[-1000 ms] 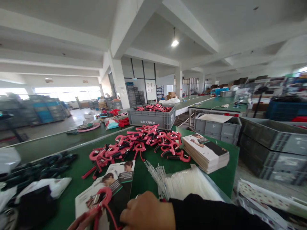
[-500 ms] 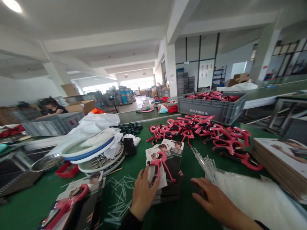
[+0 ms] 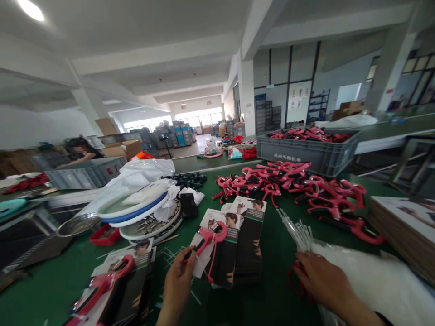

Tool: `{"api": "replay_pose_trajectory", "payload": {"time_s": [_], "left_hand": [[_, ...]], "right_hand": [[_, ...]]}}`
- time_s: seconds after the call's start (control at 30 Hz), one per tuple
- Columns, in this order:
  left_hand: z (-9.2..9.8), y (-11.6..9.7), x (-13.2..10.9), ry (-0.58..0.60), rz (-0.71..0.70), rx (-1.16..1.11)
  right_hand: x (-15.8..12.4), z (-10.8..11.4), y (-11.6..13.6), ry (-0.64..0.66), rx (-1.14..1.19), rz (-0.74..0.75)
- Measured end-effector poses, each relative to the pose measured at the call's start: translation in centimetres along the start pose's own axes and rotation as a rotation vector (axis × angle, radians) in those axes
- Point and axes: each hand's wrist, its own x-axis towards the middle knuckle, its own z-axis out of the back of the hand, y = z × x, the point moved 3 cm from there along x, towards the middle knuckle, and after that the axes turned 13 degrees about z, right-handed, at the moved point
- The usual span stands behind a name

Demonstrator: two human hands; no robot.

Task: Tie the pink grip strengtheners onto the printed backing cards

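Note:
My left hand [image 3: 178, 278] pinches the lower handle of a pink hand grip strengthener [image 3: 212, 233], which lies against a printed backing card [image 3: 222, 260]. That card is tilted and partly overlaps a stack of the same cards [image 3: 251, 226]. My right hand [image 3: 321, 276] is closed around red scissors [image 3: 296, 280]; their handle loops show below the fingers and the blades are hidden. Its fingertips are beside a bundle of thin white ties [image 3: 299, 235], at the edge of clear plastic bags [image 3: 370, 271].
Loose pink hand grips [image 3: 326, 199] cover the table ahead, before a grey crate [image 3: 306, 151] full of more. Carded hand grips [image 3: 112, 280] lie at lower left, near cut tie pieces. White round trays [image 3: 136, 203] and a red dish [image 3: 105, 235] stand left. A person [image 3: 83, 151] is behind.
My left hand has moved left, drawing the hand grip and its card off the stack at a tilt. My right hand has shifted right to the white ties and bags.

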Motion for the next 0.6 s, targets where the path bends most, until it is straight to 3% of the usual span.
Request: {"api": "replay_pose_trajectory", "payload": {"time_s": [0.1, 0.23, 0.33, 0.43, 0.53, 0.6], "left_hand": [[-1.0, 0.3, -0.3, -0.001, 0.019, -0.049], [-2.9, 0.3, -0.6, 0.023, -0.029, 0.016], [-3.6, 0.5, -0.6, 0.066, -0.140, 0.130], [-3.1, 0.1, -1.1, -0.029, -0.266, 0.279], [-2.4, -1.7, -2.6, -0.179, -0.367, 0.468], [-2.8, -3.4, -3.8, -0.165, -0.449, 0.598]], "right_hand": [[-0.5, -0.8, -0.6, 0.155, -0.021, -0.020], [-1.2, -1.3, -0.1, 0.178, 0.021, 0.010], [-1.2, -1.6, 0.2, 0.208, 0.064, -0.015], [-0.8, -1.6, 0.1, 0.189, 0.147, -0.064], [-1.0, -1.4, -0.6, 0.163, 0.470, -0.141], [-1.9, -1.1, -1.1, 0.140, 0.845, -0.230]]}}
